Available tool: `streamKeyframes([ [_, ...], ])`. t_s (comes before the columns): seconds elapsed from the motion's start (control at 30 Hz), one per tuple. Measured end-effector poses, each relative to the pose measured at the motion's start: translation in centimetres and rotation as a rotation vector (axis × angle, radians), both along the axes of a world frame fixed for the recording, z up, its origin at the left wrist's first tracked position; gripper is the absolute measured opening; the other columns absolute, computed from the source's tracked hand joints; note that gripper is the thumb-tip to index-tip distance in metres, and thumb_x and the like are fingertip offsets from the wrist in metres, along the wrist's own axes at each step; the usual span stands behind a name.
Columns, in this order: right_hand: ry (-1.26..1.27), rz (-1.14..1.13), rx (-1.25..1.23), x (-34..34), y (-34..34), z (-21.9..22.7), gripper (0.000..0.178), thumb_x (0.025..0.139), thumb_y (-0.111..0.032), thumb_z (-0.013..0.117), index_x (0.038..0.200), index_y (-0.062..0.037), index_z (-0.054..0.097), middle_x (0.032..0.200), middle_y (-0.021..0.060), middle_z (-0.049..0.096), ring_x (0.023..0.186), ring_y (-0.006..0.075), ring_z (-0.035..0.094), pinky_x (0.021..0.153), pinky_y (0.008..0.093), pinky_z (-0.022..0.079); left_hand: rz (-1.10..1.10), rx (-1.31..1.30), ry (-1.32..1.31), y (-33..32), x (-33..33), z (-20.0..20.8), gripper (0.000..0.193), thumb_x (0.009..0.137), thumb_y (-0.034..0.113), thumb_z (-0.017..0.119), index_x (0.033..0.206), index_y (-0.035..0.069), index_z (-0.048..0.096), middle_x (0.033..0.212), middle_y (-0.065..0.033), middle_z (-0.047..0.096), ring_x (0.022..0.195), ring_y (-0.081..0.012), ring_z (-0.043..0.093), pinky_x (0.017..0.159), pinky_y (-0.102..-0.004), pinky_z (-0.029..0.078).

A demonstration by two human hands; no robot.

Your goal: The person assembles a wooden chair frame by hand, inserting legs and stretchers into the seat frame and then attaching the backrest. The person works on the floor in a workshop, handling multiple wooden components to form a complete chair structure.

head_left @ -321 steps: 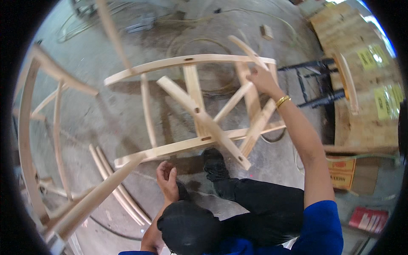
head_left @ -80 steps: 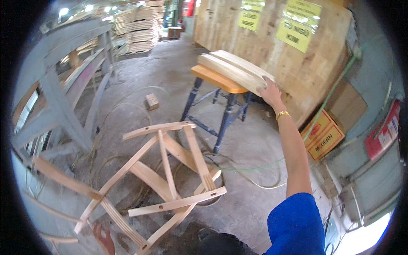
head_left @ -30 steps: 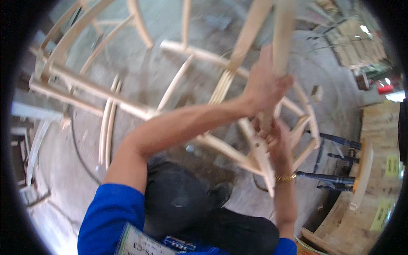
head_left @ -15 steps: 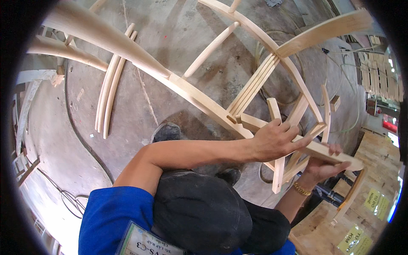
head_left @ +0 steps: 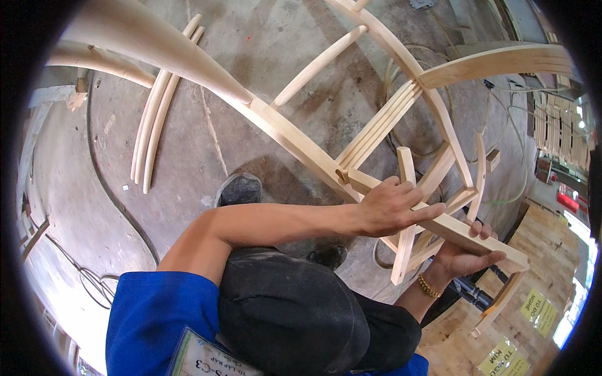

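A pale wooden rail [head_left: 461, 232] slants across a light wooden chair frame [head_left: 295, 135]. My left hand [head_left: 395, 208] is closed over the rail's middle, its index finger lying along the top. Nearer the rail's right end, my right hand [head_left: 464, 252] grips it from below, thumb on the near side and fingertips over the far side. The rail's left end meets a long post of the frame, beside a slot [head_left: 342, 175] in that post. Upright and slanted pieces of the frame stand just beyond and under my hands.
Curved wooden slats [head_left: 164, 106] lie on the concrete floor at left, near a dark cable [head_left: 111, 188]. A wooden worktop [head_left: 533, 250] with yellow labels stands at right. Coiled hoses [head_left: 401, 119] lie behind the frame. My black cap [head_left: 288, 307] covers the lower middle.
The view has shifted a little. Both hands keep their hold on the rail, and its right end now sits slightly lower and farther left in the picture.
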State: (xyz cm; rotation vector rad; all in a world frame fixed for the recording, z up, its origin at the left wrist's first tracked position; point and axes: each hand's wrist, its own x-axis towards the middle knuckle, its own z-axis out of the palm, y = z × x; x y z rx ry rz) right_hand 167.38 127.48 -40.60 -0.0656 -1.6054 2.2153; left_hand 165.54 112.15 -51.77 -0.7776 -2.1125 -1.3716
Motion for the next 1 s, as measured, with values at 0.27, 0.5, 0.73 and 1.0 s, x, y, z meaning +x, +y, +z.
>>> streamKeyframes([
  [0.27, 0.295, 0.275, 0.151, -0.6, -4.5, 4.5, 0.042, 0.084, -0.037, 0.062, 0.107, -0.0061, 0.046, 0.088, 0.0068, 0.052, 0.082, 0.0193, 0.054, 0.077, 0.0377, 0.047, -0.037, 0.282, -0.035, -2.5, 0.3, -0.6, 0.051, 0.055, 0.013, 0.071, 0.102, 0.009, 0.050, 0.077, -0.0057, 0.048, 0.068, -0.0245, 0.051, 0.059, -0.0355, 0.038],
  [0.5, 0.262, 0.982, 0.260, -5.9, -7.8, 9.1, 0.038, 0.075, -0.014, 0.072, 0.105, -0.0057, 0.050, 0.072, 0.0046, 0.062, 0.056, 0.0204, 0.062, 0.059, 0.0338, 0.051, -0.089, 0.451, -0.095, -4.1, 0.3, -1.2, 0.057, 0.055, 0.013, 0.073, 0.104, 0.009, 0.044, 0.082, -0.0100, 0.047, 0.074, -0.0293, 0.050, 0.063, -0.0393, 0.039],
  [0.73, 0.246, 1.308, 0.314, -6.1, -12.3, 9.4, 0.031, 0.070, -0.015, 0.076, 0.089, -0.0082, 0.052, 0.068, 0.0036, 0.060, 0.057, 0.0169, 0.060, 0.060, 0.0321, 0.050, -0.219, 0.406, -0.137, -6.5, 0.8, -2.7, 0.054, 0.060, 0.022, 0.077, 0.103, 0.010, 0.047, 0.088, -0.0094, 0.050, 0.082, -0.0276, 0.051, 0.071, -0.0397, 0.038],
  [1.0, 0.300, 1.338, 0.167, -4.3, -14.9, 7.9, 0.022, 0.063, -0.008, 0.077, 0.059, -0.0046, 0.056, 0.063, 0.0092, 0.059, 0.049, 0.0215, 0.056, 0.051, 0.0329, 0.046, -0.291, -0.948, -0.469, -14.3, -4.0, -8.0, 0.044, 0.060, 0.044, 0.073, 0.084, 0.012, 0.056, 0.080, -0.0043, 0.061, 0.082, -0.0230, 0.062, 0.072, -0.0378, 0.045],
])
